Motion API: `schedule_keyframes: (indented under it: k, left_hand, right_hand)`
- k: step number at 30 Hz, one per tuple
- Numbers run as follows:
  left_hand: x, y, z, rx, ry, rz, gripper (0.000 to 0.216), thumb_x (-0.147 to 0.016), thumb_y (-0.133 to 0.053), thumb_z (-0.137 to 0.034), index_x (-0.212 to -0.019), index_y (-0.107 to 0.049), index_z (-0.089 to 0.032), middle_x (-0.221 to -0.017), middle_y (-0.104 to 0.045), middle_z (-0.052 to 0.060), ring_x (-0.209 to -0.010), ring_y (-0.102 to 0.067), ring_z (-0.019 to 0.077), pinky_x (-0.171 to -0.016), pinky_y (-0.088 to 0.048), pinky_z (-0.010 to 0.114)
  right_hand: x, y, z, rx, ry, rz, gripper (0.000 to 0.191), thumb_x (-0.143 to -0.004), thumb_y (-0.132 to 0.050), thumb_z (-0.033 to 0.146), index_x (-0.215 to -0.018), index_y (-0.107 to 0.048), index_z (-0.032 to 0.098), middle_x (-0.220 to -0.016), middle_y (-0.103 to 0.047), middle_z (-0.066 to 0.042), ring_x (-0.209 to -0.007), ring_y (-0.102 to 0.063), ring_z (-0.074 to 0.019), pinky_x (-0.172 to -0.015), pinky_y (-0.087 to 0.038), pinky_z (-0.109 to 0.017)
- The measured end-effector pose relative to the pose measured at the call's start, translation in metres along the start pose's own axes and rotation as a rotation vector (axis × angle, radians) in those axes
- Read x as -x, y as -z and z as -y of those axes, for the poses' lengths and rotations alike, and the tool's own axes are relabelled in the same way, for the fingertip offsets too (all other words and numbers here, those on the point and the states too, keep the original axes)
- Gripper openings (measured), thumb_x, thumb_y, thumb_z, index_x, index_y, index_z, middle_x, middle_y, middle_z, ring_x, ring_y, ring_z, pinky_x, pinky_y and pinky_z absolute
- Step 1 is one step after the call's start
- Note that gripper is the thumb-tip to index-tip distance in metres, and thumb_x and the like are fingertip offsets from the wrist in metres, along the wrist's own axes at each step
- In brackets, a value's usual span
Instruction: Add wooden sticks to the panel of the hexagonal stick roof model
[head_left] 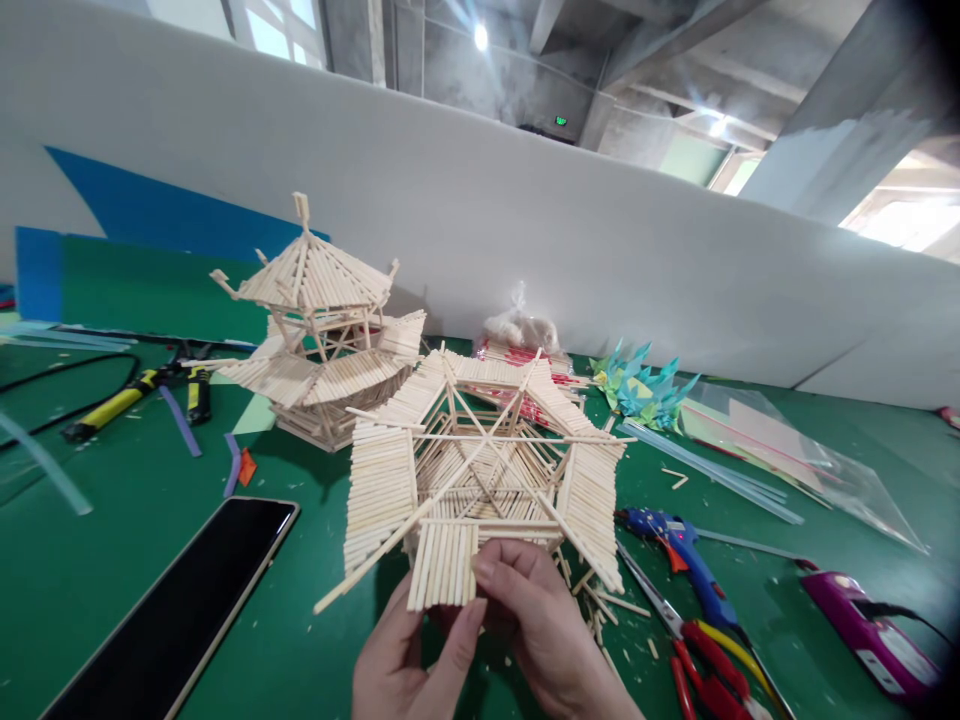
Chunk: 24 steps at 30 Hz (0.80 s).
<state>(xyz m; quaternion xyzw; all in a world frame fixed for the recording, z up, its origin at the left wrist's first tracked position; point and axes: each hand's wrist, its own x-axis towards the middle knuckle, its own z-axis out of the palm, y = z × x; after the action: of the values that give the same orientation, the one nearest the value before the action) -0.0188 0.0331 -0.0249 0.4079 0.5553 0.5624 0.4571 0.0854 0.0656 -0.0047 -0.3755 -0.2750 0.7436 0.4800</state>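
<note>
Both my hands hold up a hexagonal roof frame of thin wooden sticks [480,470], tilted so its open underside faces me. My left hand [409,655] grips the lower edge from below, thumb pressed on the near stick panel. My right hand [544,625] pinches the same lower edge just to the right, fingers curled. Behind the frame on the green table stands a two-tier pavilion model made of sticks [319,325].
A dark phone [180,610] lies at the left front. A blue glue gun [686,560], red-handled scissors [701,655] and a purple device [862,620] lie at the right. Yellow-handled pliers [131,395], paper cranes [641,385], clear plastic sheets [787,450] and a white wall [525,220] lie further back.
</note>
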Motion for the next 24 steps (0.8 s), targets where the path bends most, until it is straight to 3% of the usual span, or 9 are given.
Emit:
schedule_keyframes:
  k: [12, 16, 19, 24]
  left_hand:
    - [-0.0004, -0.0005, -0.0008, -0.002, 0.017, 0.011, 0.034, -0.067, -0.065, -0.031, -0.099, -0.064, -0.019, -0.112, -0.061, 0.009, -0.099, -0.057, 0.0284, -0.087, -0.044, 0.037]
    - [0.0005, -0.0006, -0.0029, -0.025, 0.028, 0.013, 0.034, -0.066, -0.065, -0.031, -0.098, -0.064, -0.019, -0.092, -0.067, 0.008, -0.092, -0.060, 0.0283, -0.082, -0.047, 0.037]
    - [0.0009, -0.0002, -0.0038, -0.040, 0.030, -0.014, 0.025, -0.064, -0.067, -0.031, -0.086, -0.067, -0.020, -0.076, -0.068, 0.006, -0.079, -0.063, 0.0261, -0.077, -0.049, 0.037]
    - [0.0024, -0.0002, -0.0060, -0.016, 0.013, -0.030, 0.014, -0.062, -0.068, -0.028, -0.074, -0.067, -0.021, -0.069, -0.067, 0.004, -0.072, -0.063, 0.0240, -0.073, -0.049, 0.034]
  right_hand:
    - [-0.0010, 0.0054, -0.0044, 0.058, -0.015, -0.014, 0.021, -0.066, -0.067, 0.029, -0.057, -0.056, 0.014, -0.051, -0.045, 0.004, -0.046, -0.036, -0.0063, -0.051, -0.032, -0.021]
    - [-0.0007, 0.0057, -0.0059, 0.047, -0.003, -0.006, 0.020, -0.067, -0.066, 0.031, -0.059, -0.058, 0.015, -0.048, -0.039, 0.006, -0.044, -0.032, -0.0060, -0.049, -0.030, -0.020]
    - [-0.0004, 0.0037, -0.0045, 0.056, -0.004, -0.002, 0.021, -0.066, -0.067, 0.033, -0.059, -0.059, 0.015, -0.046, -0.036, 0.008, -0.041, -0.026, -0.0050, -0.045, -0.027, -0.019]
    - [0.0002, 0.0008, -0.0024, 0.062, -0.003, -0.018, 0.022, -0.064, -0.068, 0.035, -0.058, -0.059, 0.015, -0.046, -0.035, 0.008, -0.040, -0.022, -0.0048, -0.042, -0.022, -0.019]
